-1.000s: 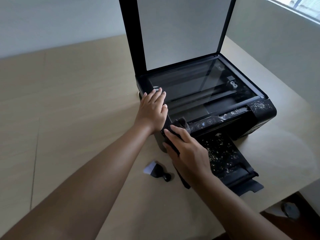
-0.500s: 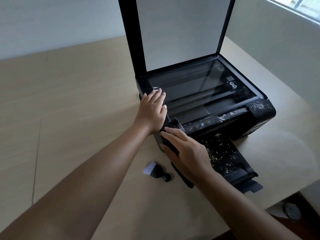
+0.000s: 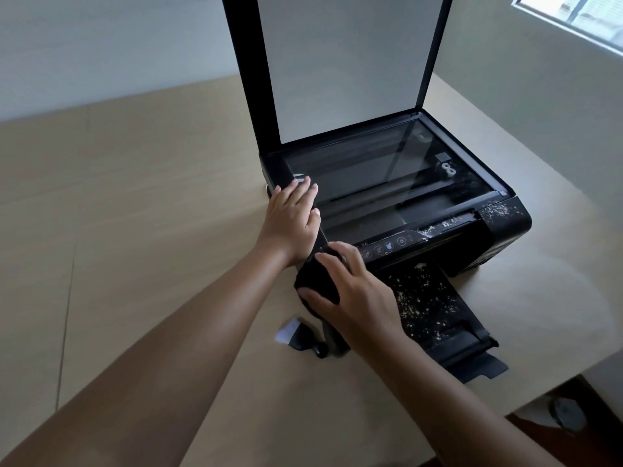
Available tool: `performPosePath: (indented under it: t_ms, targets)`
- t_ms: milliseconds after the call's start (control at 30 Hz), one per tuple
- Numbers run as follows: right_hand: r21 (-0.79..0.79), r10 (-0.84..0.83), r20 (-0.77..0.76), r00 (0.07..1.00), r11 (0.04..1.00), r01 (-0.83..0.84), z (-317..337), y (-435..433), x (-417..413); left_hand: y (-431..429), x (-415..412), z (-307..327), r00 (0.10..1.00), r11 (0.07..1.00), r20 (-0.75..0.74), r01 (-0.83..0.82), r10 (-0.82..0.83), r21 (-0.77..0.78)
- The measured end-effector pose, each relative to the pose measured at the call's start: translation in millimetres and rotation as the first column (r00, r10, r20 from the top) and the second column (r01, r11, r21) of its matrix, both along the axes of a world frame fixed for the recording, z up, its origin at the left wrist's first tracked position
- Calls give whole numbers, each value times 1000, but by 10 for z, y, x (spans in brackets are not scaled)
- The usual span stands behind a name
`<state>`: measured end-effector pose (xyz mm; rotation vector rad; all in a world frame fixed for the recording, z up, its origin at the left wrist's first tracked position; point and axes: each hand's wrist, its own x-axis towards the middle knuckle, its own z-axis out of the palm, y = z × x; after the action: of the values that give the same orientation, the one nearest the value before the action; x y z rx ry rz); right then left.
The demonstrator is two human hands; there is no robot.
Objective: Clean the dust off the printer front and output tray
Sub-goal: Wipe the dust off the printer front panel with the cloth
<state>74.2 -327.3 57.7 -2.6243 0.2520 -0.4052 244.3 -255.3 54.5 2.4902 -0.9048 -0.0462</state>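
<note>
Right now, from the head camera, my left hand (image 3: 291, 220) lies flat on the top left edge of the printer (image 3: 499, 227). Its fingers are straight and close together, and their tips reach the frame beside the scanner glass (image 3: 387, 183). My right hand (image 3: 357, 294) is just in front of it, so the two hands nearly touch at the printer's front left corner. Its thumb and fingers are curled round a bunched black cloth (image 3: 315, 281), which it holds against that corner, at the left end of the control panel (image 3: 391, 246). The cloth bulges out to the left of my palm, between thumb and forefinger.

The output tray (image 3: 428, 298) sticks out of the printer's front toward me, just to the right of my right hand, with its left edge hidden behind my wrist. Pale specks of dust are scattered over its dark surface. More pale specks sit on the printer's front right corner and along the strip right of the control panel, well apart from both hands.

The scanner lid (image 3: 347, 62) stands upright at the back, its pale inner face toward me. The printer sits on a light wooden table (image 3: 135, 197). On the table, just left of the tray and near my right wrist, lies a small black tool with a white end (image 3: 300, 335); I cannot tell what it is. A window (image 3: 573, 18) shows at the upper right
</note>
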Motion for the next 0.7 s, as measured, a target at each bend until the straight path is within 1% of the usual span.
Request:
performPosePath:
  t_ms: [100,233,267,333,367,467,600,633,700]
  targets:
    - [-82,-11,2,1000,997,11,-10,-21,-53,5,2,-5,1000,1000,1,3,-3,7]
    - [-110,9,-15,1000,994,-11,65,-155,-98,9,11,-15,1000,1000,12,7,-7,13]
    - [-88,3,-29,1000,996,-5,109,-194,-99,8,10,-14,1000,1000,11,5,-6,13]
    - [7,-25,-60,998,1000,26,179,-320,-111,10,9,-11,1000,1000,12,6,-7,14]
    - [7,-49,-55,997,999,49,205,-402,-113,9,9,-13,1000,1000,14,6,-6,16]
    - [-121,-129,-47,991,985,122,233,-719,-136,11,7,-15,1000,1000,19,4,-4,17]
    - [-155,-238,-85,968,962,223,241,-973,-111,4,1,-18,1000,1000,21,1,-2,20]
    - [-164,-281,-56,958,949,269,245,-980,-101,-1,0,-17,1000,1000,21,-1,1,20]
    - [-178,-357,54,932,915,361,207,-890,-85,-2,-6,-17,1000,1000,23,-4,3,21]
